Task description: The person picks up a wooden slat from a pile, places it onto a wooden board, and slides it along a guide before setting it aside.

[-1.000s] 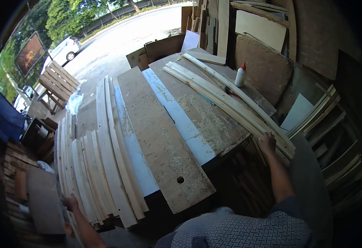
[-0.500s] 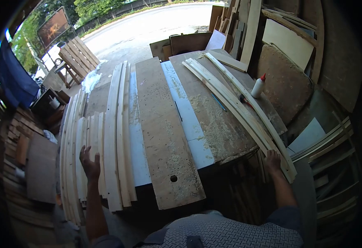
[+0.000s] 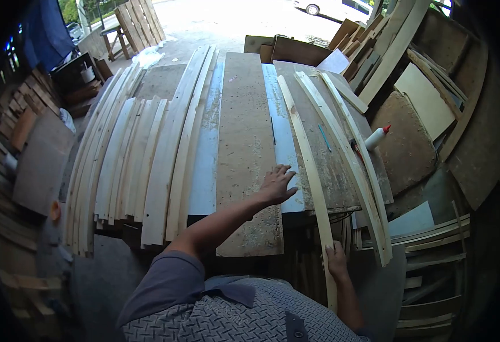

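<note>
A long pale wooden strip slants across the right half of the workbench, its near end reaching past the edge toward my body. My right hand is wrapped round that near part. My left hand hovers or rests above the white strip of board, fingers spread, just left of the wooden strip and holding nothing. Two more wooden strips lie to the right. The wide brown plank runs down the bench's middle, partly behind my left forearm.
Several wooden strips lie side by side on the left of the bench. A white glue bottle with a red tip stands at the right, near a blue pencil-like stick. Boards lean at the right; a slatted wooden panel stands behind.
My left hand has swung from the left strips to the bench's middle. One strip has come away from the right-hand group, moved left and toward me, in my right hand. The view has shifted.
</note>
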Available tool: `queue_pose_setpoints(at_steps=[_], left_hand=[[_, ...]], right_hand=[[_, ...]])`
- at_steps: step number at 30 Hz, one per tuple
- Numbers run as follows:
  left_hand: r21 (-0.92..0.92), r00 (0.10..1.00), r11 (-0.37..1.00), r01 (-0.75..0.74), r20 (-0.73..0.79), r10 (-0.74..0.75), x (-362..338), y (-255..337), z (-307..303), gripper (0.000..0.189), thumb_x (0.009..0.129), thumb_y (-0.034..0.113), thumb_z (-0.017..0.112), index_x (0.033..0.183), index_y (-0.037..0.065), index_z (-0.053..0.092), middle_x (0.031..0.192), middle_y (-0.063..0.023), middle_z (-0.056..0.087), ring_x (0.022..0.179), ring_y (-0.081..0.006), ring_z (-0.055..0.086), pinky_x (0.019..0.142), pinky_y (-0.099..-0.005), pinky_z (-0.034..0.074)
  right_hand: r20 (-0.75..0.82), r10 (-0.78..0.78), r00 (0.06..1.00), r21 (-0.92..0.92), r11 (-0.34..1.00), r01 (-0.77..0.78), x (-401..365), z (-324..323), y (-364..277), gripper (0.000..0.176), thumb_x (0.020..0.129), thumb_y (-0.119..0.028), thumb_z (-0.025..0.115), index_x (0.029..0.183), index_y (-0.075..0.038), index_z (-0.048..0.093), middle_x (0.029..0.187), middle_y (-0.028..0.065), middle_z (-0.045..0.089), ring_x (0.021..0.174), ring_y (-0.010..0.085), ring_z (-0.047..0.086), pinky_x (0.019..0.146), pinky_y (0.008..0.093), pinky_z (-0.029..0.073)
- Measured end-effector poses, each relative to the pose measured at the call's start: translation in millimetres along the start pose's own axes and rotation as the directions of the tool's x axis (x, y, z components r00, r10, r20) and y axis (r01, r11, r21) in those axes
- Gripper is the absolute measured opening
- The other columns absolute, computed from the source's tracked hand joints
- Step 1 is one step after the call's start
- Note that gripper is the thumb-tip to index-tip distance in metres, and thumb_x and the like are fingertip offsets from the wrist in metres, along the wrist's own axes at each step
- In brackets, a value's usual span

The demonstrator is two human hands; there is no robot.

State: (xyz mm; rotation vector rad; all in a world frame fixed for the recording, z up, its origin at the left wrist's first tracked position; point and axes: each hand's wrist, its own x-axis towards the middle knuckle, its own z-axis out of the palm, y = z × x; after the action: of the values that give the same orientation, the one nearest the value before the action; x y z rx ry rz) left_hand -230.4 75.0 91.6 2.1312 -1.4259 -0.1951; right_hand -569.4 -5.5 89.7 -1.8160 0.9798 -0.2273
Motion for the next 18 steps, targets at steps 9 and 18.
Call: queue_pose_setpoints(at_steps=[9, 18], left_hand=[[0.149, 0.977, 0.981, 0.124, 0.154, -0.147, 31, 13, 32, 0.085, 0.090, 0.053, 0.057, 0.152, 0.002, 0.028, 0.162, -0.0169, 0.020, 0.148, -0.0386, 0.020, 0.112, -0.0607, 0.026], [0.131, 0.976, 0.980, 0.153, 0.138, -0.171, 32, -7, 34, 0.083, 0.090, 0.051, 0.056, 0.151, 0.002, 0.030, 0.163, -0.0140, 0.018, 0.149, -0.0389, 0.017, 0.112, -0.0643, 0.025]], right_hand=[[-0.057, 0.044, 0.997, -0.245, 0.968, -0.057, -46, 77, -28, 0.030, 0.101, -0.027, 0.048, 0.113, 0.000, 0.049, 0.081, 0.0175, 0.065, 0.070, 0.0300, 0.067, 0.064, 0.0470, 0.050], [0.247, 0.186, 0.951, 0.316, 0.912, -0.261, -30, 82, -20, 0.033, 0.105, -0.038, 0.042, 0.113, -0.006, 0.048, 0.071, 0.0079, 0.059, 0.055, 0.0142, 0.058, 0.048, 0.0290, 0.048]])
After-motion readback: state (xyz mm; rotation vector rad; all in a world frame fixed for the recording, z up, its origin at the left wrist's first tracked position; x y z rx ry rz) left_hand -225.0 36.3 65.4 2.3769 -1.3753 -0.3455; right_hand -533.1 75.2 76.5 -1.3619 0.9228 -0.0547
